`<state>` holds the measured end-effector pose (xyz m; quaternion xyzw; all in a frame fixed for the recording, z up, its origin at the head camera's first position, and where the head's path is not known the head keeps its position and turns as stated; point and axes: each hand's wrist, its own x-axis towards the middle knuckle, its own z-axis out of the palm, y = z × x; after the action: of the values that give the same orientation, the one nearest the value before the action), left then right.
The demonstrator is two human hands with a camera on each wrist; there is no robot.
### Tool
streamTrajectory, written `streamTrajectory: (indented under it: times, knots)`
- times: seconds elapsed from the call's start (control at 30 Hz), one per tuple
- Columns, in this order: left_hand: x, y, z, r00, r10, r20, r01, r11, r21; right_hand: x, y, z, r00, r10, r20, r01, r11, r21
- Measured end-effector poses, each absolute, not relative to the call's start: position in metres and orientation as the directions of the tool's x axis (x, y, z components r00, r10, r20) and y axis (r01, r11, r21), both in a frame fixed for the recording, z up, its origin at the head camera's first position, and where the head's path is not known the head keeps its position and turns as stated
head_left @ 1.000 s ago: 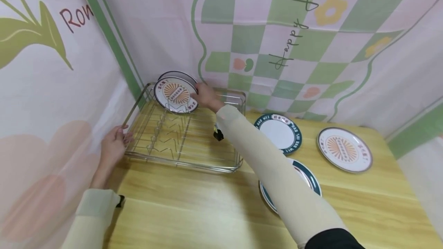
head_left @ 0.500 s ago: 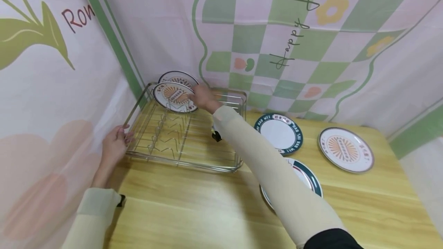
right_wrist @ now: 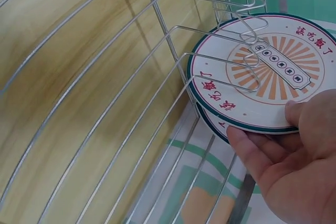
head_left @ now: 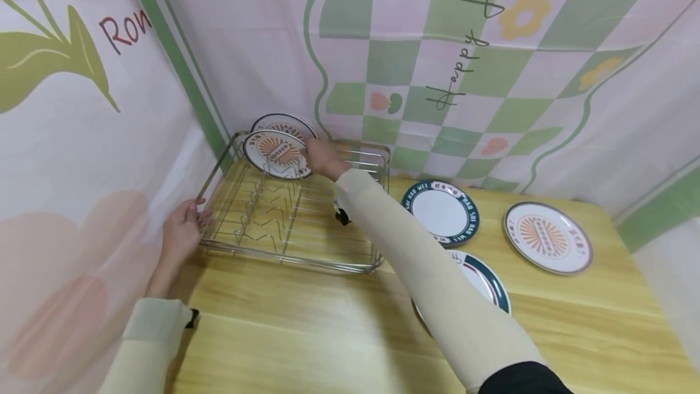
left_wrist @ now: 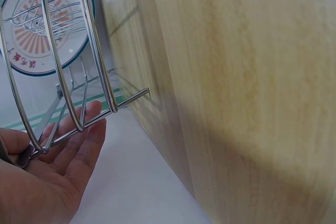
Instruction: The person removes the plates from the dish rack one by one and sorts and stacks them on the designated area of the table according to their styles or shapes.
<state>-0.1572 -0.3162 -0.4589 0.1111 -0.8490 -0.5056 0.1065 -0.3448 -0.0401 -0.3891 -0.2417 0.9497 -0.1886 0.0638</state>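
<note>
In the head view, a wire dish rack [head_left: 328,266] stands on the wooden table at the left, against the wall. My left hand [head_left: 182,227] grips its left side rail; the left wrist view shows the fingers [left_wrist: 86,150] beneath the wire and the thumb over it. At the rack's back left corner, a white plate with an orange sunburst [head_left: 276,152] stands tilted among the wire dividers. My right hand [right_wrist: 296,156] pinches its right edge, thumb on the face and fingers behind. A similar plate [head_left: 284,120] stands just behind it, mostly covered.
To the rack's right lie a green-rimmed plate [head_left: 440,211], another green-rimmed plate [head_left: 487,278] partly hidden by my right sleeve [head_left: 404,248], and a sunburst plate [head_left: 547,237]. Patterned cloth [head_left: 448,78] hangs behind and at the left of the table [head_left: 284,333].
The front plate's top edge has tipped forward and down in my right hand, baring more of the rear plate's face. It has stayed almost still over the last half second. My left hand keeps its grip.
</note>
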Motion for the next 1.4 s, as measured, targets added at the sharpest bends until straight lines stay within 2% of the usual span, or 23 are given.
streamTrajectory:
  times: [0.27,0.53,0.8,1.1,1.4]
  knots:
    - [-0.158,-0.314,-0.459,-0.955,-0.292,0.058,-0.088,0.46,0.884,-0.347,-0.037,-0.389,-0.884,-0.467,0.028,-0.444,0.817,-0.368]
    - [-0.157,-0.316,-0.461,-0.949,-0.31,0.053,-0.096,0.445,0.89,-0.346,-0.028,-0.38,-0.892,-0.449,0.058,-0.421,0.775,-0.472]
    - [-0.156,-0.315,-0.462,-0.949,-0.311,0.054,-0.086,0.42,0.903,-0.337,-0.013,-0.354,-0.888,-0.445,0.116,-0.43,0.714,-0.552]
    - [-0.157,-0.313,-0.461,-0.952,-0.3,0.057,-0.079,0.422,0.903,-0.326,0.021,-0.327,-0.878,-0.408,0.25,-0.475,0.682,-0.556]
    - [-0.155,-0.313,-0.461,-0.946,-0.318,0.06,-0.088,0.43,0.898,-0.31,0.069,-0.304,-0.888,-0.373,0.267,-0.457,0.662,-0.595]
